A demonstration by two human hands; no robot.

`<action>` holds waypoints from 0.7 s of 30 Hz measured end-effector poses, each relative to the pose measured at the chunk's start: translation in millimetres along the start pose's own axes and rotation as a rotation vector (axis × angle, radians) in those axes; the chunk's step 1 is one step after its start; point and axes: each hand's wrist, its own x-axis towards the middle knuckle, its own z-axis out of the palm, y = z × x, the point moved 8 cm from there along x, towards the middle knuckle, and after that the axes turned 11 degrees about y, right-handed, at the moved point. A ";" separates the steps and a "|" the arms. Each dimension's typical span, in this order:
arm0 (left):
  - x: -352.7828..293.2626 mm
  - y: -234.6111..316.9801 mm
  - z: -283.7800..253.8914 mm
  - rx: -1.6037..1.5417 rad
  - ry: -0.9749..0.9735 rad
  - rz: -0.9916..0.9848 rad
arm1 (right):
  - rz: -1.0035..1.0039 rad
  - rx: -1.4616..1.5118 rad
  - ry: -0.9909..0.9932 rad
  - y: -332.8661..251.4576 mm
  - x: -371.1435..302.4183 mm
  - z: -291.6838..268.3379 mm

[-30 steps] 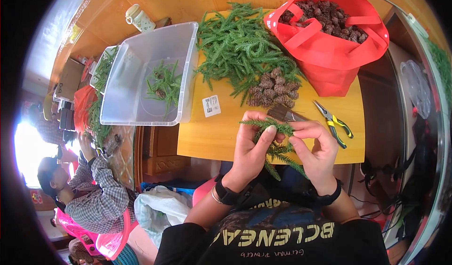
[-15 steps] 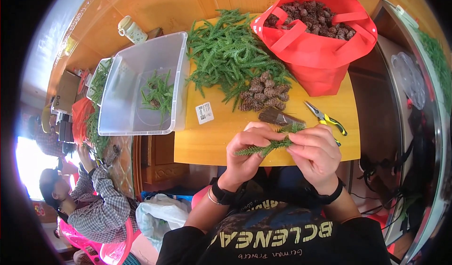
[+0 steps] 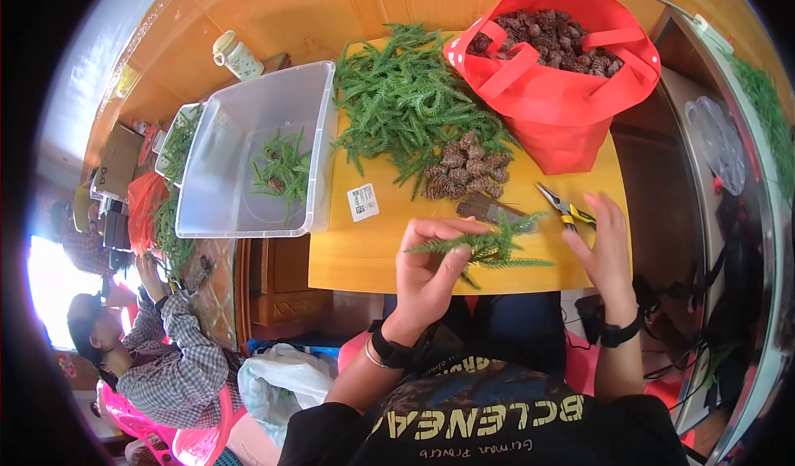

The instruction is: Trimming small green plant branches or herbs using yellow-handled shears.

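My left hand [image 3: 426,267] pinches an artificial pine sprig [image 3: 501,252] between thumb and fingers above the table's near edge; its green tips fan out to the right. My right hand [image 3: 611,255] is apart from the sprig, its thumb and fingers spread around the yellow-and-black handles of a pair of pliers [image 3: 553,201]. Part of the handles is hidden behind that hand, and no firm grip shows. Just beyond the sprig lies a bundle of thin brown strands [image 3: 484,208]. A pile of small pine cones [image 3: 464,168] sits behind it.
Green sprigs [image 3: 406,101] heap at the table's back. Behind right stands a red bag [image 3: 563,126] full of pine cones [image 3: 555,39]. A clear plastic bin [image 3: 228,155] at left holds a few sprigs. A white label [image 3: 363,202] lies on the table [image 3: 364,259]. Another person [image 3: 178,358] works at far left.
My right hand has let go of the sprig and moved right to the pliers, fingers opening out. The left hand keeps the sprig, whose branches now show spread.
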 end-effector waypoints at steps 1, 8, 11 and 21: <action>0.2 -5.2 -3.7 -0.046 0.079 -0.110 | 0.003 -0.085 -0.112 35.4 -16.2 19.8; 2.5 -16.0 -9.1 -0.246 0.253 -0.305 | 0.031 0.036 -0.149 48.4 -29.4 30.4; 2.3 -17.8 -10.9 -0.261 0.254 -0.326 | 0.022 0.095 -0.086 39.5 -26.6 24.1; 5.1 -23.2 -18.9 -0.320 0.286 -0.366 | 0.756 1.168 -0.286 29.8 -44.7 14.4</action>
